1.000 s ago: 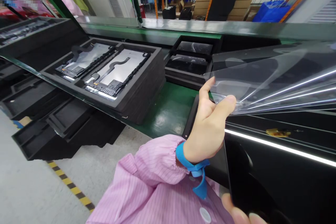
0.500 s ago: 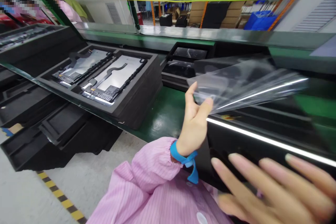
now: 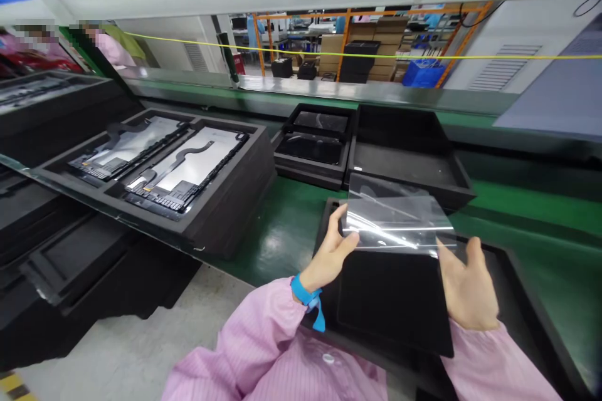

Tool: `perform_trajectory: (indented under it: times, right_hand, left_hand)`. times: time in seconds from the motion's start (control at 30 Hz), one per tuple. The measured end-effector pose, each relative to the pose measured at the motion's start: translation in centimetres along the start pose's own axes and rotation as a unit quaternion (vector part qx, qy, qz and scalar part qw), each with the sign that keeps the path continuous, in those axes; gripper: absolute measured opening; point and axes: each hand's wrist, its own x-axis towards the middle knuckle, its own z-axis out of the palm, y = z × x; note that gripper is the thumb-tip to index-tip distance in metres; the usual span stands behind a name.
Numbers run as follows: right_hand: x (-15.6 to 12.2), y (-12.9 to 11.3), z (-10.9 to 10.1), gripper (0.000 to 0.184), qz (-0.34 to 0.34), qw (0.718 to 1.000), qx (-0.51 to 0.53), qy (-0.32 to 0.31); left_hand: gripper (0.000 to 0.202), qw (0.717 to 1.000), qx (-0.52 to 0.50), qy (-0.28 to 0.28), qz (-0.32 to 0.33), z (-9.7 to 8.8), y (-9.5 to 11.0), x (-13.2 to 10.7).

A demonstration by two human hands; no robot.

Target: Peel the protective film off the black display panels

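Note:
My left hand [image 3: 332,254] pinches the near left corner of a clear plastic film [image 3: 395,216], which bows up above a black panel [image 3: 392,297]. The panel lies in a black foam tray [image 3: 520,301] on the green belt in front of me. My right hand [image 3: 465,288] grips the panel's right edge, thumb raised beside the film. Both pink sleeves show at the bottom, and a blue wrist strap [image 3: 308,297] sits on my left wrist.
A tall stack of black foam trays [image 3: 226,169] to the left holds two silver panels with flex cables [image 3: 185,166]. Behind my tray stand a two-pocket tray [image 3: 315,144] and a deeper black tray [image 3: 409,156]. More trays [image 3: 70,263] lie lower left. The green conveyor [image 3: 527,213] runs right.
The view has pulled back and up. The film, earlier stretched far to the right, is now a small sheet over the panel. My right hand moved from the near edge to the panel's right side.

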Motion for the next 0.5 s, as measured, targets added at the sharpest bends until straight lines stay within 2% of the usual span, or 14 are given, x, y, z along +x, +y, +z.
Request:
perform_trajectory:
  times: [0.1,0.17,0.2,0.27,0.37,0.43,0.5]
  right_hand:
    - [0.7,0.9,-1.4,0.051,0.086,0.993,0.068,0.033]
    - [1.0,1.8,-2.0,0.061,0.086,0.992,0.066,0.064]
    - [1.1,2.3,-2.2,0.068,0.08,0.992,0.059,0.072]
    - [1.3,3.6,-2.4,0.076,0.075,0.993,0.045,0.073]
    - [1.4,5.8,-1.7,0.075,0.088,0.994,0.03,0.054]
    - [1.5,7.2,-0.6,0.071,0.094,0.995,0.023,0.024]
    - [1.7,8.3,0.8,0.066,0.088,0.996,0.007,-0.005]
  left_hand:
    - [0.074,0.996,0.061,-0.04,-0.054,-1.1,-1.4,0.4]
    - [0.076,0.99,0.106,-0.041,-0.079,-2.2,-2.0,0.5]
    - [0.072,0.987,0.138,-0.023,-0.079,-2.8,-2.2,0.4]
    - [0.057,0.973,0.216,0.046,-0.063,-4.1,-2.5,0.0]
    - [0.047,0.922,0.355,0.14,-0.065,-5.7,-2.8,-1.1]
    - [0.045,0.884,0.434,0.145,-0.095,-6.1,-3.0,-2.0]
    - [0.045,0.854,0.49,0.118,-0.124,-6.1,-3.2,-2.7]
